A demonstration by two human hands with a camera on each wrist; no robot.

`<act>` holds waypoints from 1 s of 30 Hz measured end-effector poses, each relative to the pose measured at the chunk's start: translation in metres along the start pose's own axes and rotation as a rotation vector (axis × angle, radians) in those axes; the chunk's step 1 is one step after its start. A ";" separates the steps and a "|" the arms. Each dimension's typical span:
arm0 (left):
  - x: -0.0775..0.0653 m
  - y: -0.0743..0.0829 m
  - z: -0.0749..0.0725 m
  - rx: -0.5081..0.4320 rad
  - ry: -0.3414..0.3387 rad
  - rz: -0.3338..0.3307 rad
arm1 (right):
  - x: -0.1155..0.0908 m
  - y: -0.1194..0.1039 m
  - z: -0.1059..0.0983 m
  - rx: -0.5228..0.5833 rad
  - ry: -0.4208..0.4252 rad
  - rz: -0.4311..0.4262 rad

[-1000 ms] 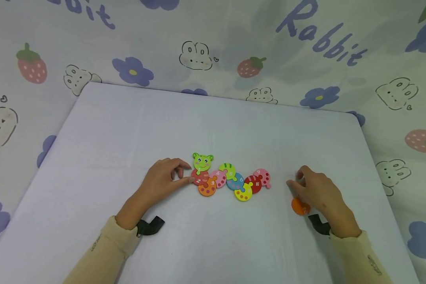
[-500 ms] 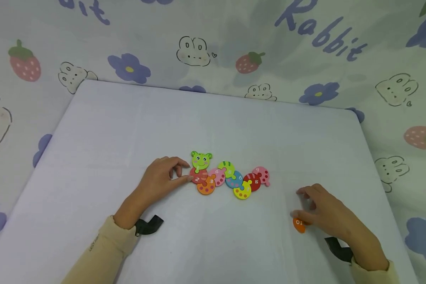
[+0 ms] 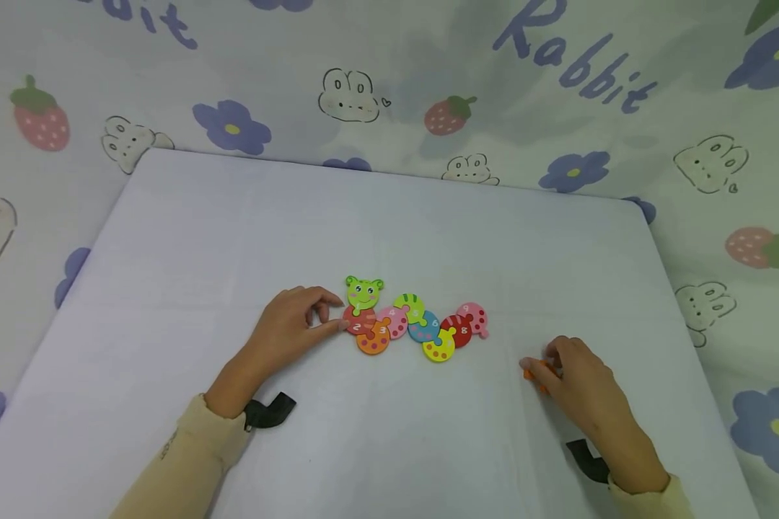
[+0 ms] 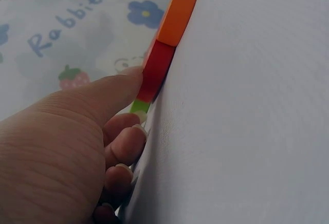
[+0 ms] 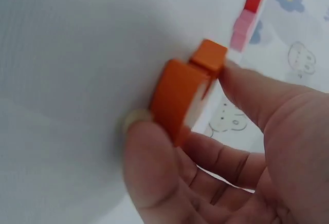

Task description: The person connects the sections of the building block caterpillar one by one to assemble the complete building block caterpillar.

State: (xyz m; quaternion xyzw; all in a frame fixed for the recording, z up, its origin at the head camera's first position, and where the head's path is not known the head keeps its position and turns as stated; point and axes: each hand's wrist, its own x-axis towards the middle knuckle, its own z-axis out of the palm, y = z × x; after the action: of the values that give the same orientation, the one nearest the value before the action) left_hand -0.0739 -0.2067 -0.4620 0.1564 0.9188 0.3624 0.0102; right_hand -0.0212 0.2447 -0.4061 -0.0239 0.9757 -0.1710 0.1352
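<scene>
A caterpillar puzzle of joined, numbered round pieces lies on the white table, its green smiling head piece (image 3: 363, 293) at the left end and a pink piece marked 9 (image 3: 472, 318) at the right. My left hand (image 3: 285, 328) rests beside the head end; in the left wrist view its thumb touches the edge of the red piece marked 2 (image 4: 157, 70), the other fingers bent loosely near the table. Right of the chain, my right hand (image 3: 584, 389) pinches a separate orange puzzle piece (image 5: 177, 98) between thumb and fingers. Its face is mostly hidden in the head view.
The white tabletop (image 3: 363, 447) extends around the puzzle on all sides. Behind it hangs a patterned cloth (image 3: 402, 50) with rabbits, strawberries and flowers. Dark wrist-worn pieces (image 3: 269, 411) stick out beside both sleeves.
My right hand moved toward the near right, then back left, and now grips the orange piece, which lay under its fingers before. The left hand stays at the red piece.
</scene>
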 end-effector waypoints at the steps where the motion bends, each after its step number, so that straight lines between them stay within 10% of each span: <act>1: 0.000 0.000 0.001 0.002 -0.003 -0.001 | 0.001 0.001 0.001 0.002 0.008 0.007; 19: 0.000 0.000 -0.003 0.014 -0.001 0.000 | -0.015 0.010 0.000 0.048 -0.043 -0.297; 30: -0.001 0.001 -0.004 0.003 -0.020 -0.018 | -0.003 -0.002 0.004 0.035 -0.016 -0.237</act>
State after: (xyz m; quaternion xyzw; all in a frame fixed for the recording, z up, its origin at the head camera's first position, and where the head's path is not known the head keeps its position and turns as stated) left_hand -0.0731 -0.2090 -0.4583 0.1515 0.9206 0.3593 0.0225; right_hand -0.0174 0.2415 -0.4077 -0.1382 0.9618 -0.2024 0.1220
